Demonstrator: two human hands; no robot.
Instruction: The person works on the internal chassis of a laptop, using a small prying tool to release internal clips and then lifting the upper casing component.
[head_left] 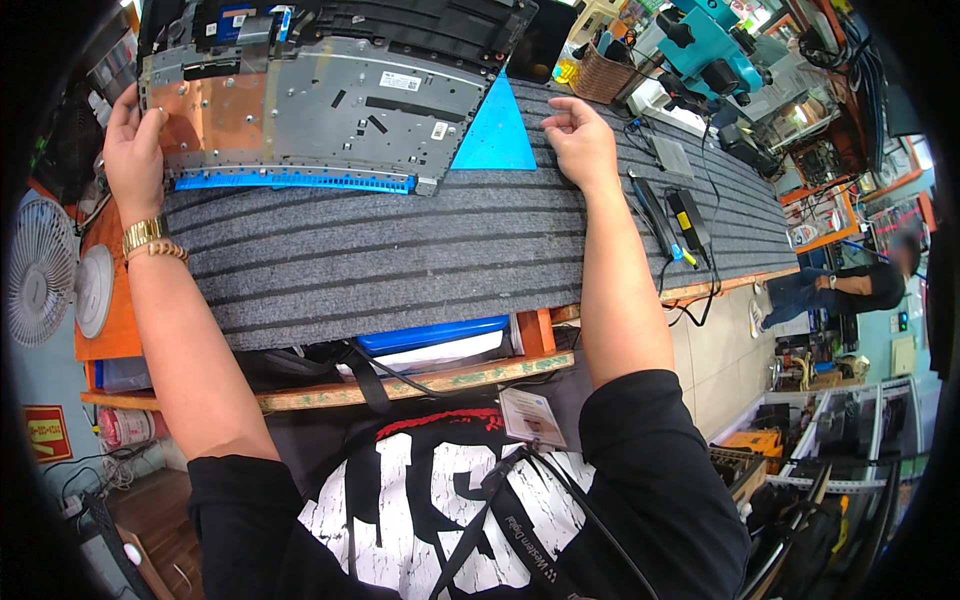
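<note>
A grey metal laptop keyboard plate [330, 110] lies tilted at the upper left, with a copper-coloured area at its left end and small white labels. Along its near edge runs a blue strip [300, 183]. My left hand [135, 150] grips the plate's left edge, thumb on top and fingers around the side. Beside its right edge is a flat bright blue triangular piece [500, 130]. To the right of that piece, my right hand [583, 143] is raised above the mat, its fingers loosely bent and apart. Nothing shows between them.
A ribbed grey mat [400, 255] covers the bench. On its right lie a black power adapter [688, 220] and a dark slim bar [655, 215]. Behind stand a woven basket [602, 72] and a teal microscope [705, 50]. A fan [42, 270] stands left; another person [865, 285] is far right.
</note>
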